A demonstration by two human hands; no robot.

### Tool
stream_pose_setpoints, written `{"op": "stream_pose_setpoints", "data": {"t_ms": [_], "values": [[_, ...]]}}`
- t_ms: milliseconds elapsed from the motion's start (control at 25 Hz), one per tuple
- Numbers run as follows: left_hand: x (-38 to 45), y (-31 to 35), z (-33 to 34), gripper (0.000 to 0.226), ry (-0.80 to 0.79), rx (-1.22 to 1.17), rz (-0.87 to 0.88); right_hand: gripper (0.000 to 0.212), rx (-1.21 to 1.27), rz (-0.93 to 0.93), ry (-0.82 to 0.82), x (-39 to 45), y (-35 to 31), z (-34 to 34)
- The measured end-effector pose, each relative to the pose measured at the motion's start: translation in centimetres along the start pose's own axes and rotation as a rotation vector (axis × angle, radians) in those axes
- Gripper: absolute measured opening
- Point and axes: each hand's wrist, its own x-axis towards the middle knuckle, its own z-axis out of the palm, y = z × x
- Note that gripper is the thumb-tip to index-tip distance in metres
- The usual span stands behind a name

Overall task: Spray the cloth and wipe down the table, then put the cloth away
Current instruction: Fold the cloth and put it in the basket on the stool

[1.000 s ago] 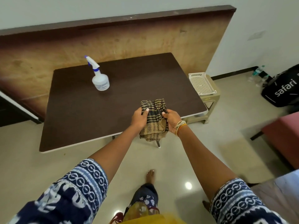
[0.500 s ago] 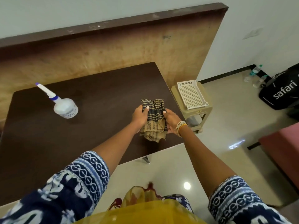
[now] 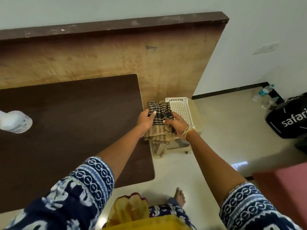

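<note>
Both hands, left hand and right hand, clasp the bunched cloth, now carried off the counter toward the basket at 1 o'clock, likely for putting away.

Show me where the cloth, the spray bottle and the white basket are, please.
cloth [image 3: 158,128]: head view, on the striped fabric between the two hands.
spray bottle [image 3: 15,122]: head view, on its white body at the left edge.
white basket [image 3: 181,107]: head view, on its perforated base.
</note>
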Motion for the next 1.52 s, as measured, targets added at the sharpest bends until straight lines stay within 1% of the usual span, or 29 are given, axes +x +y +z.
{"op": "stream_pose_setpoints", "data": {"t_ms": [120,320,480,640,760,1000,1080,1240,1320,1400,1440,1520], "values": [[1.9,3.8,5.1,0.033,0.014,-0.048,-0.062,0.032,0.030,0.050,-0.021,1.9,-2.0,-6.4],[4.9,8.0,11.4,0.038,0.010,-0.095,-0.145,0.030,0.061,0.117,-0.029,5.3,-3.7,-14.2],[8.0,9.4,13.9,0.042,-0.018,-0.098,-0.199,0.032,0.094,0.134,-0.044,8.7,-4.3,-17.0],[10.6,9.4,15.8,0.057,-0.198,-0.122,-0.260,0.029,0.034,0.098,-0.020,12.4,-4.0,-19.2],[12.4,9.2,17.4,0.066,-0.197,-0.160,-0.268,0.029,-0.033,0.087,0.004,15.5,-2.8,-20.6],[17.0,5.9,21.8,0.065,-0.118,-0.101,-0.216,0.032,-0.345,0.044,0.000,22.1,1.7,-21.5],[19.3,3.3,23.5,0.069,-0.079,-0.123,-0.231,0.034,-0.421,0.027,0.010,25.0,3.7,-21.8],[23.1,-1.5,25.3,0.082,-0.023,-0.130,-0.252,0.040,-0.485,0.013,0.017,29.4,7.5,-21.9],[24.6,-3.7,26.3,0.073,-0.013,-0.147,-0.251,0.044,-0.531,-0.016,0.015,31.0,9.2,-21.8],[25.7,-5.6,27.0,0.064,0.023,-0.098,-0.221,0.046,-0.577,-0.030,0.030,32.2,10.7,-21.6],[26.1,-6.7,27.5,0.063,0.032,-0.077,-0.206,0.047,-0.595,-0.027,0.050,32.6,11.3,-21.5],[26.4,-8.6,27.9,0.064,-0.021,-0.024,-0.218,0.047,-0.647,0.022,0.105,33.2,12.4,-21.2]]}}
